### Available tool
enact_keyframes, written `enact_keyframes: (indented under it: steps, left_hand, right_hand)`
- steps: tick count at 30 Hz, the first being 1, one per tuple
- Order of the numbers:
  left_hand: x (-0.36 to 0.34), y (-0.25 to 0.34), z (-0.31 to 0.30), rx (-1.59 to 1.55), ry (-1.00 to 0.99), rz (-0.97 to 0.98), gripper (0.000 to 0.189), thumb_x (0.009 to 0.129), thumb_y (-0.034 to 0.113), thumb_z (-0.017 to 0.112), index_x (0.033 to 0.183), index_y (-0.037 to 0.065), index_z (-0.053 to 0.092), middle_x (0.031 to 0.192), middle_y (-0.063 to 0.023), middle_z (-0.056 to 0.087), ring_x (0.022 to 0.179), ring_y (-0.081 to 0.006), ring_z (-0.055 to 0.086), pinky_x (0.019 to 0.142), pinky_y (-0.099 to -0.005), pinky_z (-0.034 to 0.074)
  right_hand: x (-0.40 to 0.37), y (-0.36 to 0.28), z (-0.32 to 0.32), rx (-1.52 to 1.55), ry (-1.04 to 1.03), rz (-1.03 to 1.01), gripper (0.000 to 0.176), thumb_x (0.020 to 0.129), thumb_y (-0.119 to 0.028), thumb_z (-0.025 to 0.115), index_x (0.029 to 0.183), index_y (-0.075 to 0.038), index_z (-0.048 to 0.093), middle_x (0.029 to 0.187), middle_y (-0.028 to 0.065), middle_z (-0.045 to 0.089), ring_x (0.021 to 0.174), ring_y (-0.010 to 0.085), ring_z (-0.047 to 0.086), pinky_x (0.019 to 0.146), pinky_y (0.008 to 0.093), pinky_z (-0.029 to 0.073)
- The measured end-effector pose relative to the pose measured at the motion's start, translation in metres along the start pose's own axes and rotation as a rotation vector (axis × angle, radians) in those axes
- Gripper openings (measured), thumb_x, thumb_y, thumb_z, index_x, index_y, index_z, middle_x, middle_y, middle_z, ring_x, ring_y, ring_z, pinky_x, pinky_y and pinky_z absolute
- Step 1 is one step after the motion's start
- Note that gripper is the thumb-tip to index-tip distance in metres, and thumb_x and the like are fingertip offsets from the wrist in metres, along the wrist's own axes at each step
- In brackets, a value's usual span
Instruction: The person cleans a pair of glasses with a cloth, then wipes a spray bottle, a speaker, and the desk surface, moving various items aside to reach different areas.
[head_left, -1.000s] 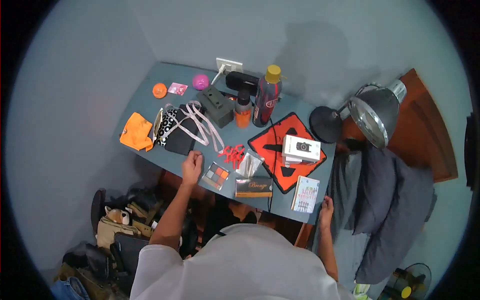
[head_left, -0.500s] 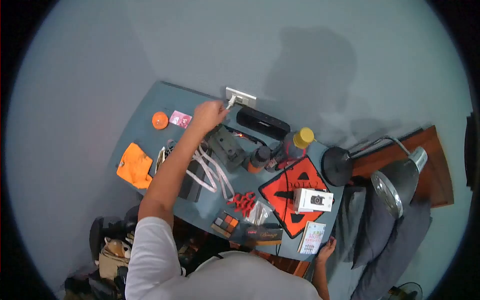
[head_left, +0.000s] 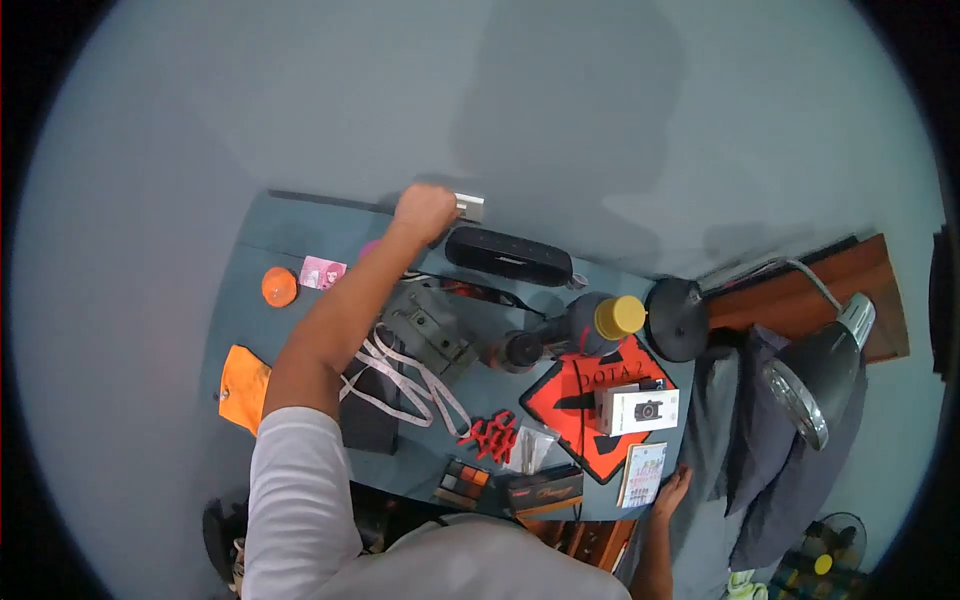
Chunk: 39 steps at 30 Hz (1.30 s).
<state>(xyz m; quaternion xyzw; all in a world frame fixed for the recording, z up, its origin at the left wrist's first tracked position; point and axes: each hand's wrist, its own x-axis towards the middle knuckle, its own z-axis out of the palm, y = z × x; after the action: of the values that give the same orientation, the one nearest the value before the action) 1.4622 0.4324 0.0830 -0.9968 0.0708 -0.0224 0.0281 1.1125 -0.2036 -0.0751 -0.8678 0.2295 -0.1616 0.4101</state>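
Note:
My left hand (head_left: 428,210) is stretched out to the wall at the back of the desk, its fingers closed against the left part of the white wall socket (head_left: 470,207). The white plug that it gripped a moment ago is now hidden behind the hand. Just right of it lies a black speaker (head_left: 508,256). Below the forearm, a grey-green case (head_left: 430,322) and a white strap (head_left: 420,388) lie on the desk (head_left: 235,330). My right hand (head_left: 676,490) rests at the desk's right edge, fingers extended, beside a small white booklet (head_left: 642,474).
A yellow-capped bottle (head_left: 618,318) and a dark bottle (head_left: 520,350) stand mid-desk. A white box (head_left: 640,408) sits on a red mat (head_left: 600,462). At right stands a desk lamp (head_left: 810,385). An orange pouch (head_left: 243,390) lies at left.
My view has shifted and tilted. The left hand has come round so that it covers the plug and part of the socket. My right hand stays at the desk's edge.

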Motion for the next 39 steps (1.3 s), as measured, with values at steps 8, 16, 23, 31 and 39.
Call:
enact_keyframes:
  steps: [8, 16, 23, 31, 39]
  left_hand:
    - [-0.001, -0.001, 0.009, -0.024, 0.074, 0.023, 0.029, 0.081, 0.033, 0.061, 0.075, 0.006, 0.069, 0.077, -0.0127, 0.067, 0.074, -0.0299, 0.066, 0.069, -0.0398, 0.052]
    - [-0.003, -0.009, -0.005, -0.027, 0.025, -0.003, 0.029, 0.081, 0.034, 0.063, 0.077, 0.007, 0.069, 0.077, -0.0131, 0.067, 0.075, -0.0306, 0.066, 0.068, -0.0405, 0.052]
    - [-0.005, -0.011, -0.006, -0.056, 0.153, 0.042, 0.034, 0.077, 0.038, 0.067, 0.069, 0.005, 0.067, 0.070, -0.0150, 0.065, 0.069, -0.0320, 0.064, 0.060, -0.0425, 0.050]
    - [-0.001, -0.008, -0.010, -0.081, 0.160, -0.006, 0.034, 0.075, 0.038, 0.069, 0.068, 0.004, 0.066, 0.070, -0.0159, 0.064, 0.068, -0.0329, 0.064, 0.061, -0.0436, 0.051]
    - [-0.002, -0.012, -0.008, -0.092, 0.161, -0.015, 0.032, 0.075, 0.036, 0.068, 0.069, 0.004, 0.066, 0.072, -0.0157, 0.065, 0.069, -0.0329, 0.064, 0.063, -0.0432, 0.051]
  right_hand:
    - [0.001, -0.007, 0.002, 0.015, -0.013, 0.003, 0.030, 0.087, 0.002, 0.035, 0.114, 0.006, 0.047, 0.108, 0.0148, 0.053, 0.096, 0.0241, 0.050, 0.088, 0.0311, 0.038]
    - [0.000, -0.023, -0.002, -0.051, -0.040, 0.114, 0.032, 0.086, 0.000, 0.035, 0.114, 0.008, 0.047, 0.111, 0.0175, 0.055, 0.103, 0.0254, 0.052, 0.093, 0.0314, 0.037]
    - [0.001, -0.019, 0.000, -0.038, -0.014, 0.043, 0.033, 0.086, 0.000, 0.034, 0.116, 0.008, 0.047, 0.110, 0.0183, 0.056, 0.102, 0.0269, 0.053, 0.093, 0.0322, 0.038]
    - [0.002, -0.026, -0.004, -0.122, -0.065, 0.061, 0.034, 0.086, -0.002, 0.037, 0.118, 0.008, 0.046, 0.116, 0.0190, 0.055, 0.105, 0.0275, 0.052, 0.093, 0.0335, 0.038]
    - [0.001, -0.026, -0.003, -0.048, -0.063, 0.035, 0.033, 0.085, -0.003, 0.035, 0.114, 0.007, 0.047, 0.104, 0.0150, 0.054, 0.090, 0.0224, 0.049, 0.084, 0.0295, 0.039]
